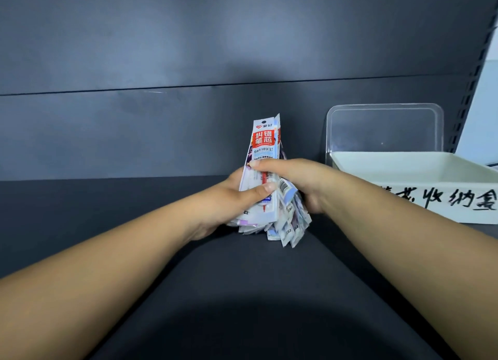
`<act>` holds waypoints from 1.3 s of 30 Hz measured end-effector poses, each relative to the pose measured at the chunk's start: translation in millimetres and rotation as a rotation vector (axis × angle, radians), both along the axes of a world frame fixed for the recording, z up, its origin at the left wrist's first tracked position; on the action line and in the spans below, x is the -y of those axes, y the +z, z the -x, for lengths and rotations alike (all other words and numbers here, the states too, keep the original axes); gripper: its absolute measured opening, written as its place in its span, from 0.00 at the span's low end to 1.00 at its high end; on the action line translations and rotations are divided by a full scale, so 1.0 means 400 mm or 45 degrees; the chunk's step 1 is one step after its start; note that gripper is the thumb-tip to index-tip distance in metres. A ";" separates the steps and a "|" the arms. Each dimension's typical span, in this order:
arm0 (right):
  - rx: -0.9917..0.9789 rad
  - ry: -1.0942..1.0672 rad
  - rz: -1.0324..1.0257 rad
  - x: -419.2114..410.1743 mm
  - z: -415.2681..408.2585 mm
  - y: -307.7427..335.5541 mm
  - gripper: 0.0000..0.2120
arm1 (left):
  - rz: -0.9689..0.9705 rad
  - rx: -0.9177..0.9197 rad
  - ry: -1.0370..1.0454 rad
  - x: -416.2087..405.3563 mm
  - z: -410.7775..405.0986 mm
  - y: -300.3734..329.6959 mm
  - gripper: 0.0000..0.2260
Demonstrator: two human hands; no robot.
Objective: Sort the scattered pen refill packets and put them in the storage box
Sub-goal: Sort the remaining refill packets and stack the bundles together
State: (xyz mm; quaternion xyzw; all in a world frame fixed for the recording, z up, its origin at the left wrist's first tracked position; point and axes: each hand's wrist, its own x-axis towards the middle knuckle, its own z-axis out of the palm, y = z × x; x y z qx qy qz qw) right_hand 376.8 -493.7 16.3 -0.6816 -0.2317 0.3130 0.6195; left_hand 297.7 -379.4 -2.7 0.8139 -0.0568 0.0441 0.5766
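Two bare forearms, left hand (229,195) and right hand (301,181), sleeveless, unadorned.

The refill packets (262,171) look like glossy printed plastic film. The storage box (420,181) is smooth, matt white plastic; the lid (384,129) behind it is clear, shiny plastic. The surface (242,292) is dark and matt.

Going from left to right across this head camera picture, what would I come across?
Left hand → bundle of refill packets held upright by both hands → right hand → white storage box, with a clear lid propped upright behind it.
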 end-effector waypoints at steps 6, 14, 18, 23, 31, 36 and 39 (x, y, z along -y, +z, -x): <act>-0.219 0.112 -0.209 0.024 0.001 -0.015 0.10 | 0.092 0.051 -0.045 0.007 0.003 -0.008 0.18; -0.231 0.156 -0.356 0.024 0.001 -0.030 0.09 | 0.219 0.139 -0.020 0.008 -0.012 -0.026 0.24; -0.161 0.089 -0.467 0.014 -0.007 -0.041 0.11 | 0.410 0.207 0.221 -0.006 -0.016 -0.017 0.39; -0.043 0.079 -0.495 0.009 -0.009 -0.048 0.20 | 0.706 -0.101 0.134 -0.018 -0.006 0.000 0.28; 0.292 0.014 -0.522 0.038 0.007 -0.013 0.17 | 0.282 0.082 -0.066 -0.037 0.018 0.025 0.12; 0.474 -0.046 -0.496 0.036 0.025 0.010 0.26 | 0.215 0.285 -0.105 -0.040 0.031 0.048 0.21; 0.491 -0.022 -0.448 0.033 0.028 0.013 0.32 | 0.207 0.328 -0.091 -0.042 0.032 0.051 0.28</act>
